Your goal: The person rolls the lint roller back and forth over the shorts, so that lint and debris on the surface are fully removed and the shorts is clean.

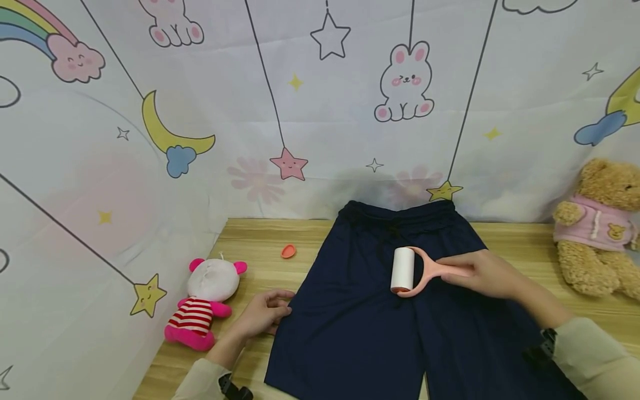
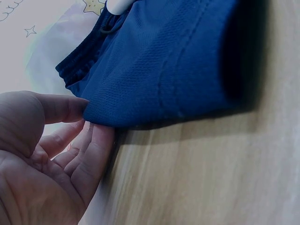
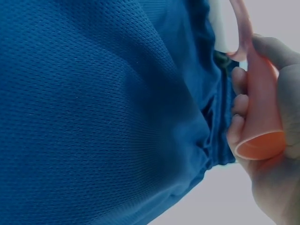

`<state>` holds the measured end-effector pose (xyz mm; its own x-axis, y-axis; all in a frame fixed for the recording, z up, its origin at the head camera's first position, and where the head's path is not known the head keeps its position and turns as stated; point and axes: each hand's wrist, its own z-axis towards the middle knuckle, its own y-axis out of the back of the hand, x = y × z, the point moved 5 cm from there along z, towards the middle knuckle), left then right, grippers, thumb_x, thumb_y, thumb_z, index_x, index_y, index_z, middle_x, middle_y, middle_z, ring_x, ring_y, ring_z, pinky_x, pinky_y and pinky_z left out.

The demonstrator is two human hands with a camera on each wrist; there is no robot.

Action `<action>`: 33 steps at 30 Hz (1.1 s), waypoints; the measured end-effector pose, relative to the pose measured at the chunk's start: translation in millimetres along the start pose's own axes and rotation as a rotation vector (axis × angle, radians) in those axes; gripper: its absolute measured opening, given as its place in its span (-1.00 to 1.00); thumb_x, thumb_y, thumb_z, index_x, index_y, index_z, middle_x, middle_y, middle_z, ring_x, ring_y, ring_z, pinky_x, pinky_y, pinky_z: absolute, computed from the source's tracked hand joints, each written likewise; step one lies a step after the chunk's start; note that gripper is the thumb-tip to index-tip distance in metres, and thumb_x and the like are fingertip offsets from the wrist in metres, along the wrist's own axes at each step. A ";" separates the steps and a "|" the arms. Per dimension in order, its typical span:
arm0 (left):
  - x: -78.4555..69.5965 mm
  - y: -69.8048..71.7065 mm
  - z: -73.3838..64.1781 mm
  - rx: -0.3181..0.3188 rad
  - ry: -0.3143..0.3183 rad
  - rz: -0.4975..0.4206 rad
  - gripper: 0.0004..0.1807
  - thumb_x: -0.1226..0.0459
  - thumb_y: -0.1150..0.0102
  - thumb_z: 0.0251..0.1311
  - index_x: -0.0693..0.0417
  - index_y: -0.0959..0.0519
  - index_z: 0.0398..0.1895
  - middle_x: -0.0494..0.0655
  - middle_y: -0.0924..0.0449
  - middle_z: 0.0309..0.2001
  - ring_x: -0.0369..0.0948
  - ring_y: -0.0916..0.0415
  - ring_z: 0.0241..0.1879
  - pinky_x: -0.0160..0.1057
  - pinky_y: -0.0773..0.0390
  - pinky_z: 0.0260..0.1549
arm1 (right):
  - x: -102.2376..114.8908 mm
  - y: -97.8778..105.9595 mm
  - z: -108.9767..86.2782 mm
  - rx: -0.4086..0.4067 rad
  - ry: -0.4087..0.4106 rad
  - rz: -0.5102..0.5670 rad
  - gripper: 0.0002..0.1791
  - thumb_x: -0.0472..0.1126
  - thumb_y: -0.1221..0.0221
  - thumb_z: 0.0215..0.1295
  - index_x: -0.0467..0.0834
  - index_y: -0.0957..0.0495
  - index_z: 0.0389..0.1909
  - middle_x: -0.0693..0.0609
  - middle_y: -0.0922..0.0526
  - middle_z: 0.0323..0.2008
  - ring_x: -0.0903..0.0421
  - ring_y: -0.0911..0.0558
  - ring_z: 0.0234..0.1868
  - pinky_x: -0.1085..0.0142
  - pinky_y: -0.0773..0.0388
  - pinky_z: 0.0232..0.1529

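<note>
Navy shorts (image 1: 350,311) lie spread on the wooden table, waistband toward the patterned cloth. At their left edge, my left hand (image 1: 266,314) pinches the fabric, thumb above and fingers beneath, as the left wrist view shows on the shorts (image 2: 154,79). My right hand (image 1: 482,272) grips the handle of a pink lint roller (image 1: 432,270) with a white roll. The roll is over the upper middle of the shorts; whether it touches them I cannot tell. In the right wrist view, the fingers wrap the hollow handle (image 3: 263,103), its open end facing the camera.
A small orange oval cap (image 1: 288,251) lies on the table (image 1: 255,239) left of the waistband. A pink and white plush doll (image 1: 205,303) sits by my left hand. At the right stands a teddy bear (image 1: 597,228). Printed cloth (image 1: 345,122) hangs behind.
</note>
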<state>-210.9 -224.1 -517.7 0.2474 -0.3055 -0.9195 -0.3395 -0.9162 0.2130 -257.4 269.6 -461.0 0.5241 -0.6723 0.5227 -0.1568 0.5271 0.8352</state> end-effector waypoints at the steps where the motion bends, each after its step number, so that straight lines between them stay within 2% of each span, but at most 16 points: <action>1: 0.1 0.0 0.1 0.001 -0.001 -0.002 -0.55 0.40 -0.22 0.39 0.28 -0.51 0.32 -0.01 -0.68 -0.22 -0.13 -0.68 -0.35 -0.13 -0.72 -0.47 | 0.1 -0.3 0.6 0.005 0.000 0.000 -0.59 0.04 -0.34 0.41 0.02 -0.71 0.21 0.32 -0.75 -0.23 0.38 -0.56 -0.41 0.32 -0.46 -0.35; 6: -0.3 0.1 -0.3 0.000 -0.003 -0.003 -0.55 0.40 -0.22 0.40 0.28 -0.50 0.32 0.00 -0.67 -0.22 -0.13 -0.68 -0.35 -0.12 -0.73 -0.47 | 0.7 -4.2 4.4 0.035 -0.003 0.012 -0.57 0.05 -0.32 0.42 0.01 -0.69 0.23 0.36 -0.70 -0.32 0.37 -0.52 -0.47 0.33 -0.43 -0.36; 10: -1.1 0.0 -1.0 -0.004 -0.001 0.002 -0.56 0.39 -0.22 0.40 0.27 -0.51 0.32 0.00 -0.67 -0.22 -0.13 -0.68 -0.35 -0.12 -0.73 -0.47 | 2.9 -8.3 8.0 0.024 0.007 0.007 -0.57 0.04 -0.34 0.40 -0.01 -0.70 0.22 0.35 -0.71 -0.33 0.37 -0.50 -0.48 0.34 -0.42 -0.36; 17: -1.2 -0.4 -1.3 -0.007 -0.001 0.006 -0.55 0.39 -0.22 0.40 0.27 -0.51 0.32 0.01 -0.66 -0.22 -0.13 -0.68 -0.35 -0.12 -0.72 -0.48 | 6.8 -17.0 14.2 -0.014 0.001 -0.024 -0.58 0.09 -0.35 0.38 0.05 -0.72 0.20 0.13 -0.78 -0.05 0.31 -0.64 -0.24 0.28 -0.51 -0.26; 21: -1.6 -0.4 -1.1 -0.009 -0.001 0.005 -0.55 0.39 -0.22 0.40 0.27 -0.51 0.32 0.01 -0.66 -0.22 -0.12 -0.68 -0.34 -0.12 -0.72 -0.47 | 7.6 -23.4 19.3 -0.016 -0.005 -0.010 -0.57 0.10 -0.34 0.39 0.06 -0.71 0.22 0.12 -0.77 -0.01 0.25 -0.67 -0.18 0.25 -0.55 -0.21; 26: -2.3 0.0 -1.4 -0.014 0.001 0.011 -0.56 0.39 -0.22 0.40 0.27 -0.51 0.32 0.01 -0.66 -0.22 -0.13 -0.68 -0.34 -0.12 -0.72 -0.48 | 12.0 -30.2 28.6 -0.018 0.038 -0.003 -0.58 0.07 -0.34 0.40 0.05 -0.71 0.22 0.11 -0.76 0.04 0.20 -0.70 -0.11 0.22 -0.58 -0.17; 33: -1.2 0.1 -1.1 -0.014 0.003 0.009 -0.55 0.37 -0.24 0.39 0.26 -0.52 0.32 0.00 -0.67 -0.22 -0.12 -0.68 -0.35 -0.12 -0.72 -0.49 | 20.3 -39.8 43.5 0.014 0.055 0.044 -0.56 0.11 -0.33 0.41 0.05 -0.70 0.23 0.10 -0.76 0.03 0.26 -0.67 -0.17 0.26 -0.54 -0.22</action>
<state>-210.3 -224.0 -516.1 0.2465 -0.3147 -0.9166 -0.3288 -0.9169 0.2264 -276.9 212.3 -476.2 0.5612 -0.6191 0.5494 -0.1926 0.5479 0.8141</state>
